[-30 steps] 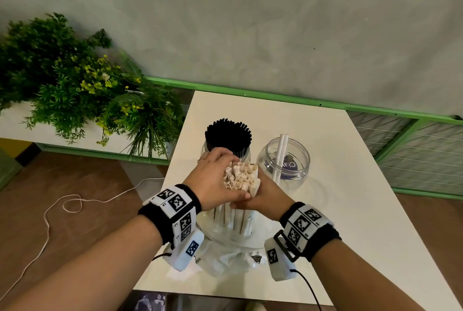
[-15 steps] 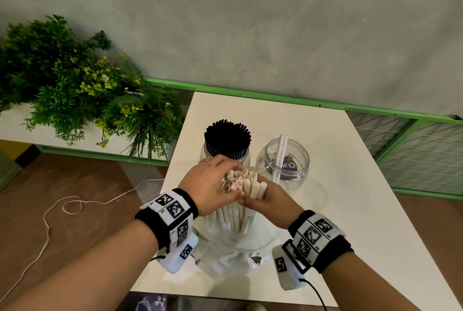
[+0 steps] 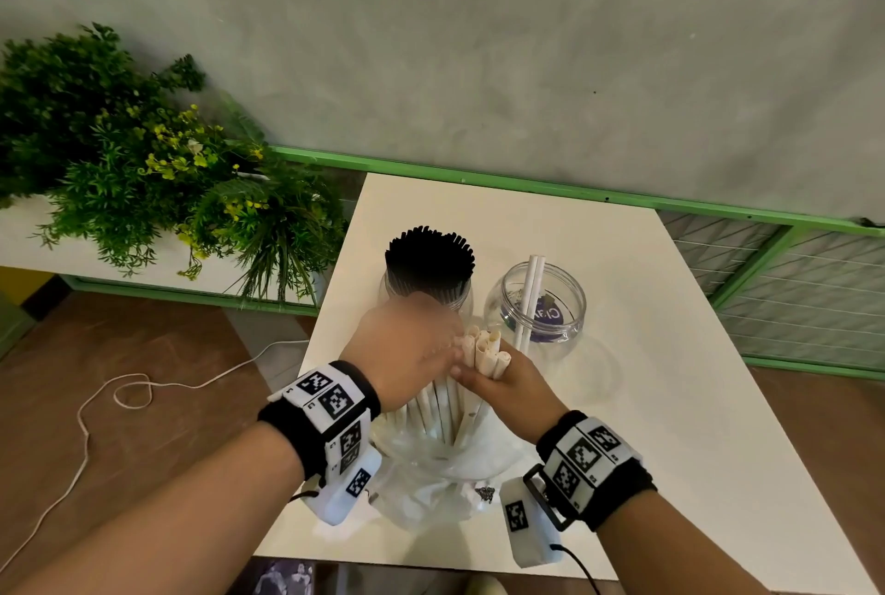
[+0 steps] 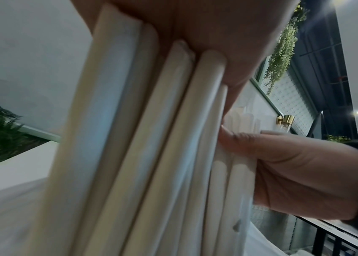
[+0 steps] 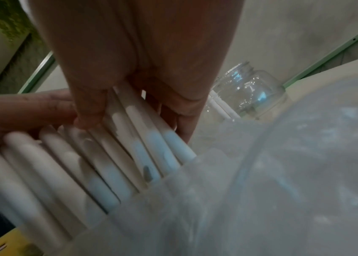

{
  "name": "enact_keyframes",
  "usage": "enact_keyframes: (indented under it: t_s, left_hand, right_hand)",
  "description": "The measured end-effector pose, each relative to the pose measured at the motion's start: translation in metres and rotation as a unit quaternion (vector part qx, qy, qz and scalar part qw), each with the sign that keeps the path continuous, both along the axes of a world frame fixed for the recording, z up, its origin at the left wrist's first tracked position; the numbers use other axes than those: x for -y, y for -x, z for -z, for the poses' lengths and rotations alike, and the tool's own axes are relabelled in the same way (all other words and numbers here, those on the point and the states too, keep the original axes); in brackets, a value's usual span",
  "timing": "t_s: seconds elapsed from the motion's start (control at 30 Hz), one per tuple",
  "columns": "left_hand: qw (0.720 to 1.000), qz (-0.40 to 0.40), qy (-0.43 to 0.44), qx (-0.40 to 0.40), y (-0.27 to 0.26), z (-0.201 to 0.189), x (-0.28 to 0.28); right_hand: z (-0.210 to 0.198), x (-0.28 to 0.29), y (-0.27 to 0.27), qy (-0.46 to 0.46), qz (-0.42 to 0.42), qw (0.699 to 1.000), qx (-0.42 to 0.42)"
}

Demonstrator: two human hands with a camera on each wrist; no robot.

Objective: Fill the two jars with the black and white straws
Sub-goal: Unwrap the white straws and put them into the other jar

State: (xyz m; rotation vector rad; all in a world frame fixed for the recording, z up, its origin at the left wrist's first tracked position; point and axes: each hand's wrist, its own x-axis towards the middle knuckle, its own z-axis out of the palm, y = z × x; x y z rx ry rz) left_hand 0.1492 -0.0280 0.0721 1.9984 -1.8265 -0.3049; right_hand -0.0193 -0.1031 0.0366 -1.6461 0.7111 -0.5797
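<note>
Black straws (image 3: pixel 429 259) fill the left jar (image 3: pixel 459 302). The right jar (image 3: pixel 536 307) holds two white straws (image 3: pixel 530 293). In front of the jars a bundle of white straws (image 3: pixel 448 403) stands upright in a clear plastic bag (image 3: pixel 445 484). My left hand (image 3: pixel 407 345) is wrapped over the top of most of the bundle and looks blurred. My right hand (image 3: pixel 507 384) pinches a small bunch of white straws (image 3: pixel 486 350) at the bundle's right side. In the right wrist view its thumb (image 5: pixel 90 110) presses on the straws (image 5: pixel 143 138).
The white table (image 3: pixel 646 355) has bare surface to the right of the jars. A planter of green plants (image 3: pixel 143 173) stands left of the table. A green rail (image 3: pixel 527 185) runs behind it. A white cord (image 3: pixel 129 398) lies on the floor.
The right hand has drawn a small bunch of white straws to the right, apart from the bundle. The left hand has slid over the tops of the rest.
</note>
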Motion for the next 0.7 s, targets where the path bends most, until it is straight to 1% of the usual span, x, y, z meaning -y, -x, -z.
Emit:
enact_keyframes:
  t_s: [0.07,0.17,0.27,0.33,0.4,0.47,0.53,0.63,0.7]
  left_hand:
    - [1.0,0.012,-0.003,0.006,0.0,0.0,0.0]
    - [1.0,0.023,-0.007,0.016,0.0,-0.001,0.001]
    - [0.999,0.022,-0.007,0.025,0.001,-0.002,0.002]
    - [0.999,0.018,-0.007,0.027,0.001,-0.002,0.003]
    - [0.999,0.016,-0.007,0.031,0.001,-0.002,0.004]
    - [0.999,0.018,-0.011,0.037,0.002,-0.002,0.004]
    - [0.999,0.021,-0.01,0.046,0.003,-0.002,0.003]
    - [0.999,0.02,-0.009,0.047,0.004,-0.003,0.004]
    - [0.999,0.019,-0.008,0.049,0.004,-0.002,0.005]
  right_hand:
    - [-0.002,0.001,0.002,0.005,0.001,1.0,-0.011]
    - [-0.006,-0.001,0.002,0.014,0.028,0.999,-0.018]
    - [-0.008,-0.006,0.003,0.008,0.066,0.998,0.003]
    - [-0.009,-0.012,0.004,0.028,0.096,0.995,0.021]
    - [-0.009,-0.018,0.005,0.076,0.129,0.988,0.027]
    - [-0.008,-0.022,0.005,0.132,0.143,0.98,0.029]
    - [-0.005,-0.024,0.006,0.201,0.142,0.969,0.033]
    - [-0.001,-0.018,0.005,0.311,0.138,0.94,0.019]
    - [-0.002,-0.011,0.003,0.329,0.129,0.935,0.008]
